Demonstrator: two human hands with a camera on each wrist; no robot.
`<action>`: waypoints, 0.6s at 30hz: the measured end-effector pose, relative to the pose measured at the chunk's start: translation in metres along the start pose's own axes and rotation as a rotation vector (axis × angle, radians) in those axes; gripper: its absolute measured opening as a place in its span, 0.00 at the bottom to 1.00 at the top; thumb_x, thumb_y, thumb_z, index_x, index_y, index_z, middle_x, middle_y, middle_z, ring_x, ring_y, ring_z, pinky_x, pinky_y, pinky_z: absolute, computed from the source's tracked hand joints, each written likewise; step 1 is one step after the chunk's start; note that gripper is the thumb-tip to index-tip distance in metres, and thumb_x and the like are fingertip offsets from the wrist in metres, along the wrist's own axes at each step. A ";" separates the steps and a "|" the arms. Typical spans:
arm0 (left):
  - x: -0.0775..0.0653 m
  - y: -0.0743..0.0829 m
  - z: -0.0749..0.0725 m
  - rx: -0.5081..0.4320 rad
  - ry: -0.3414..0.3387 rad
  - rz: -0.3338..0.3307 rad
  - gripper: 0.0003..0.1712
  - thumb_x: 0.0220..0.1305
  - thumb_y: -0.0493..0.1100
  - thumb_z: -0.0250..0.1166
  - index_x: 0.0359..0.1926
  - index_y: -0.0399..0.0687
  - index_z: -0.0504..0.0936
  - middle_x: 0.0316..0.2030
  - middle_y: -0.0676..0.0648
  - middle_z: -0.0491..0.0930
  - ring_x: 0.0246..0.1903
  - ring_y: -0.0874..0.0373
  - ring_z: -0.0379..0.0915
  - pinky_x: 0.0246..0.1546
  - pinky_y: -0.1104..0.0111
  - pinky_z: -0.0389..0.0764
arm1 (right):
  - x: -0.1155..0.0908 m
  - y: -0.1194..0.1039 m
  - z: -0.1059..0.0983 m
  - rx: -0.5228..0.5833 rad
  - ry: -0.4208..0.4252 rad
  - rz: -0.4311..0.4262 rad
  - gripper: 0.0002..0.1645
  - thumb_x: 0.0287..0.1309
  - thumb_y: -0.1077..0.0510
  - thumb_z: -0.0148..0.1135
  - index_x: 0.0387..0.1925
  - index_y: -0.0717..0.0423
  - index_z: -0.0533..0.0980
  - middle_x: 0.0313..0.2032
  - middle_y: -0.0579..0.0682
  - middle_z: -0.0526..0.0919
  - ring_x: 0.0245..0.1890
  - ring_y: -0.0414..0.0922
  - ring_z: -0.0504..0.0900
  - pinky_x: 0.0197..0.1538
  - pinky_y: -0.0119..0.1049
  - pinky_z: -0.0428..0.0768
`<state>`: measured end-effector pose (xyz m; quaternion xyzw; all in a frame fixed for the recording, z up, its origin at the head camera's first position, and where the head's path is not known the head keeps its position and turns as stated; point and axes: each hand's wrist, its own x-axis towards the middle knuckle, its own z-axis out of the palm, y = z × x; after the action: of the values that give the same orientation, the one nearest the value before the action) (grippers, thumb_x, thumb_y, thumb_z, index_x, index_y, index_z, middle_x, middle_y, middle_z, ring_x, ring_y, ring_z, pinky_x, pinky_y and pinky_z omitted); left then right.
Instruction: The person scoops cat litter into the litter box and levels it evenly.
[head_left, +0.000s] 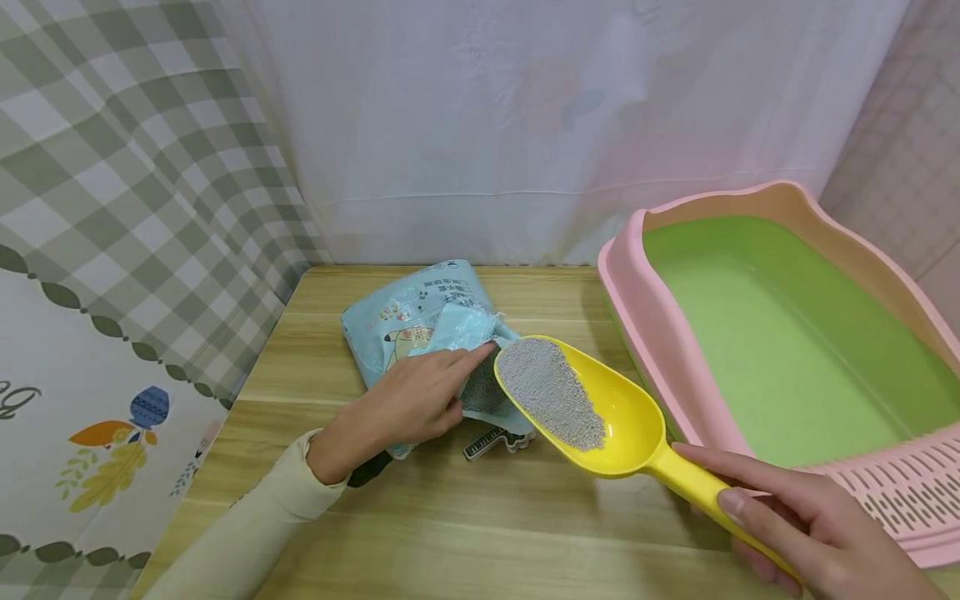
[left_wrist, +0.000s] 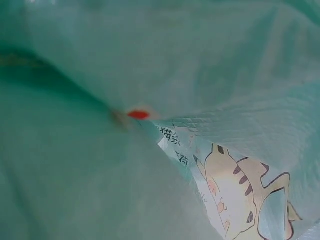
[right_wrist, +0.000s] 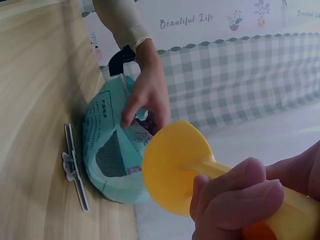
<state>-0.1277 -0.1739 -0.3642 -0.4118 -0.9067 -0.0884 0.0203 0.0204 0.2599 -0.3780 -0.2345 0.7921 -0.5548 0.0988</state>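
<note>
So there's a glossy yellow plastic scoop with fine grey granules in it, held up just right of the open mouth of a light-blue printed plastic bag. Right hand is wrapped round the scoop's handle, and the left hand is pinching the bag's edge. A slim black-and-white clip lies just beside the bag on the wood-grain worktop. Right of the bag: a big pink-rimmed green plastic tray. White curtain behind it.
</note>
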 end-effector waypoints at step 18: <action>0.001 0.000 -0.001 -0.019 -0.020 -0.006 0.47 0.63 0.33 0.74 0.81 0.37 0.67 0.39 0.51 0.80 0.31 0.59 0.73 0.27 0.66 0.78 | 0.001 -0.010 -0.026 -0.165 0.225 0.100 0.33 0.83 0.73 0.50 0.81 0.52 0.72 0.38 0.46 0.85 0.17 0.44 0.75 0.17 0.38 0.74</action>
<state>-0.1280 -0.1732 -0.3632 -0.4101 -0.9073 -0.0928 0.0069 0.0117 0.2781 -0.3592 -0.1383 0.8518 -0.5049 0.0171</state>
